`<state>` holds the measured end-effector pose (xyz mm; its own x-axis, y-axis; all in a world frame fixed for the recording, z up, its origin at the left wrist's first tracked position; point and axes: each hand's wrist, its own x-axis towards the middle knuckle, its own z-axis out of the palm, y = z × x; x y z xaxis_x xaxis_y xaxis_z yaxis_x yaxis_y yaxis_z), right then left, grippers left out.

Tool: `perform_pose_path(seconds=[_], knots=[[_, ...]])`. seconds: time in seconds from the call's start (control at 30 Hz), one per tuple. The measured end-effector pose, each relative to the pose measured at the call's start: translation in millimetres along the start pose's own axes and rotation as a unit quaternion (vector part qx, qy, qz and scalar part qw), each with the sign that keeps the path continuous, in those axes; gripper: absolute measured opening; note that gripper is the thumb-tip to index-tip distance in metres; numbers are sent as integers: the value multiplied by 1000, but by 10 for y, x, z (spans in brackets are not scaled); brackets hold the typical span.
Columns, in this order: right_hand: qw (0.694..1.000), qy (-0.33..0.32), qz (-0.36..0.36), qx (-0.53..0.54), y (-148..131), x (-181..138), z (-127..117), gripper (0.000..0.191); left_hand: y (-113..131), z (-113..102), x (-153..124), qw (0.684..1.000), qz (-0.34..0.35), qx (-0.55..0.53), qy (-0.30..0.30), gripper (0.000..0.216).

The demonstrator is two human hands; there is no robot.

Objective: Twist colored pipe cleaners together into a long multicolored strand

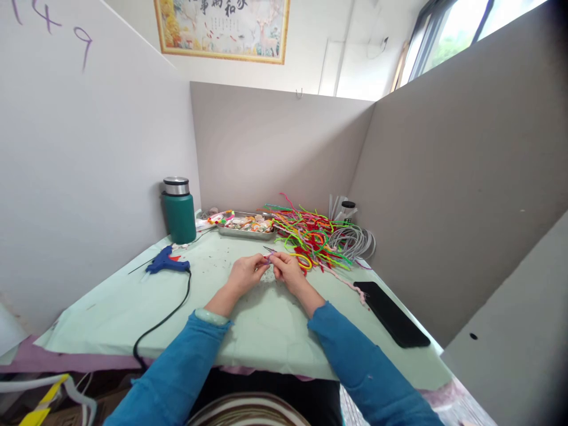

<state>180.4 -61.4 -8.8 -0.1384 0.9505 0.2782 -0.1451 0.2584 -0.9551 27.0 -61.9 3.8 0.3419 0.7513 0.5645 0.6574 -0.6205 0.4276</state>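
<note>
My left hand and my right hand meet above the middle of the table, their fingertips pinched together. Between them is a small purple and red pipe cleaner piece, mostly covered by the fingers. Just behind my right hand lie scissors with yellow handles, their blades pointing left. A tangled heap of coloured pipe cleaners rises behind the scissors. To its left, a metal tray holds many small decorated pieces.
A blue glue gun lies at left, its black cord running over the front edge. Behind it stands a green bottle. A black phone lies at right, a pink fuzzy strand touching it. Coiled grey cord sits back right. Partitions enclose three sides.
</note>
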Motion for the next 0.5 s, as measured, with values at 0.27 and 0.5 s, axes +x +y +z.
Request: perform_pose_path(seconds=[0.27,0.5], knots=[[998,-34,-25,-46,-37,-35,34,26,-18,23,28,999,-49,-24,-1,24],[998,-60,-17,-20,-47,-53,47,27,-13,-4,26,999,-36,-21,-21,27]])
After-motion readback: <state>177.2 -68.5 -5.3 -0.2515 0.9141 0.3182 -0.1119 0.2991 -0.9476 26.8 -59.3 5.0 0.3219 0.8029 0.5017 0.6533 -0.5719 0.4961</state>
